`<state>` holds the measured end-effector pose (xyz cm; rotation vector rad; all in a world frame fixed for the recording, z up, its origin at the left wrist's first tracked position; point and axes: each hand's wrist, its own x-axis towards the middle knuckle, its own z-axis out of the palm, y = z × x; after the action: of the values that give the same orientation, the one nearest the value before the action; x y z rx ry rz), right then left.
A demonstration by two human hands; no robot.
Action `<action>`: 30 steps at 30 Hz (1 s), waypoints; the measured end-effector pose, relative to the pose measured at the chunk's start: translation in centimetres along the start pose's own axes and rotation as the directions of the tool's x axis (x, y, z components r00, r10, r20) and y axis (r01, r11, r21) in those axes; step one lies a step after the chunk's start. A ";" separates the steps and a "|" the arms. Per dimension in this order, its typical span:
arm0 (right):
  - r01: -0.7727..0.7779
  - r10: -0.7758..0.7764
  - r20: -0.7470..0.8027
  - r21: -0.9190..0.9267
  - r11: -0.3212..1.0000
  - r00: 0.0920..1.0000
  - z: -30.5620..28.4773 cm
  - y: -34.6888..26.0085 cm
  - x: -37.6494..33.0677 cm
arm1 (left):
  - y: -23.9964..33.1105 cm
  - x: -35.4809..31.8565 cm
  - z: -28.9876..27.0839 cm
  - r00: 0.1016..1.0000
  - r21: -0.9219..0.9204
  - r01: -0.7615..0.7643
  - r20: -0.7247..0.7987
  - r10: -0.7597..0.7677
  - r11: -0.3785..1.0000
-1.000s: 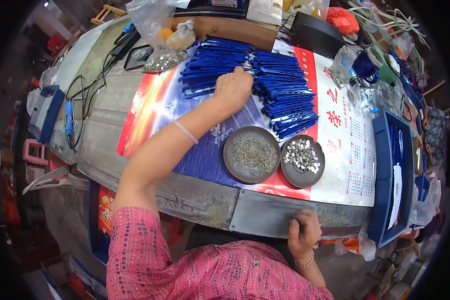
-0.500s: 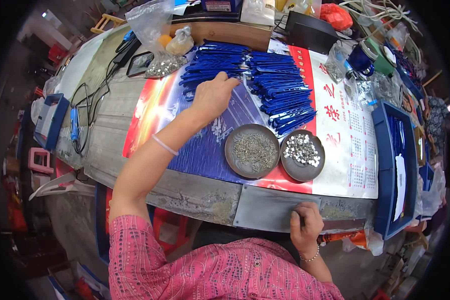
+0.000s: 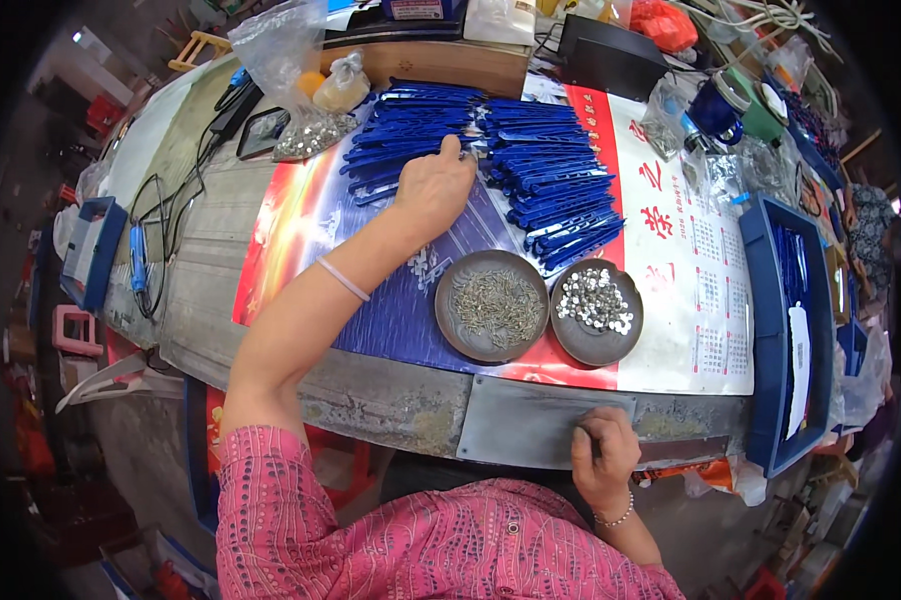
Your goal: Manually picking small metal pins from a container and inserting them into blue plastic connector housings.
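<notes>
My left hand (image 3: 433,187) moved back onto the blue strips (image 3: 491,160) at upper centre, fingers apparently pinching one to lift it. Right hand (image 3: 603,455), fingers curled closed, rests on the grey plate (image 3: 516,425) at the table edge.

Two dishes (image 3: 492,305) (image 3: 597,312) side by side on mat (image 3: 671,250), strips pile (image 3: 491,150) behind, tray (image 3: 771,330) at right.

Worn grey desk (image 3: 221,250) spans the frame, a large red-and-blue calendar sheet (image 3: 691,290) spread across its middle and right. On the sheet: blue strips piled (image 3: 551,185) at upper centre, two round metal dishes (image 3: 492,305) side by side at centre. Grey metal plate (image 3: 531,425) at the lower edge, blue tray (image 3: 761,330) right, black cables (image 3: 166,215) left.
</notes>
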<state>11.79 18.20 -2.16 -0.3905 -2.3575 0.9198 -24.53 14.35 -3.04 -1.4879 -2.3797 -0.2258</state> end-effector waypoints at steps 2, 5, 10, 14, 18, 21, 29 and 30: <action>0.001 -0.001 0.001 -0.001 1.000 1.000 -0.1 0.1 0.1 | 0.0 -0.6 -0.5 0.994 -0.060 -0.009 0.113 0.016 0.998; -0.011 0.011 0.016 -0.006 1.000 1.000 -0.1 0.1 0.1 | 0.4 -2.1 -1.4 0.987 -0.126 -0.020 0.157 0.040 0.992; -0.002 0.002 0.021 -0.031 1.000 1.000 -0.2 0.0 0.1 | 0.4 -3.6 -2.0 0.991 -0.218 -0.011 0.125 0.039 0.976; -0.007 0.008 0.017 -0.026 1.000 1.000 0.0 0.0 0.0 | -0.7 -3.8 -1.4 0.996 -0.358 0.045 -0.059 -0.070 0.933; -0.017 0.017 0.024 -0.025 1.000 1.000 0.0 -0.1 0.0 | -2.4 -3.8 -1.8 0.973 -0.433 0.078 -0.164 -0.163 0.898; -0.020 0.020 0.023 -0.027 0.999 1.000 -0.1 -0.1 -0.1 | -3.2 -4.9 -1.6 0.983 -0.424 0.082 -0.115 -0.144 0.902; -0.006 0.005 0.111 0.010 1.000 0.994 -1.3 -0.4 1.3 | -3.1 -5.3 -2.1 0.999 -0.256 0.043 -0.005 -0.045 0.966; -0.017 0.009 0.173 0.043 0.999 0.985 -1.9 -1.0 2.6 | -3.4 -5.3 -2.1 0.999 -0.250 0.003 -0.044 -0.014 0.968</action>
<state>10.82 19.66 0.69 -0.3200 -2.4877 1.0480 -25.08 7.76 -2.82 -1.5606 -2.3924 -0.5755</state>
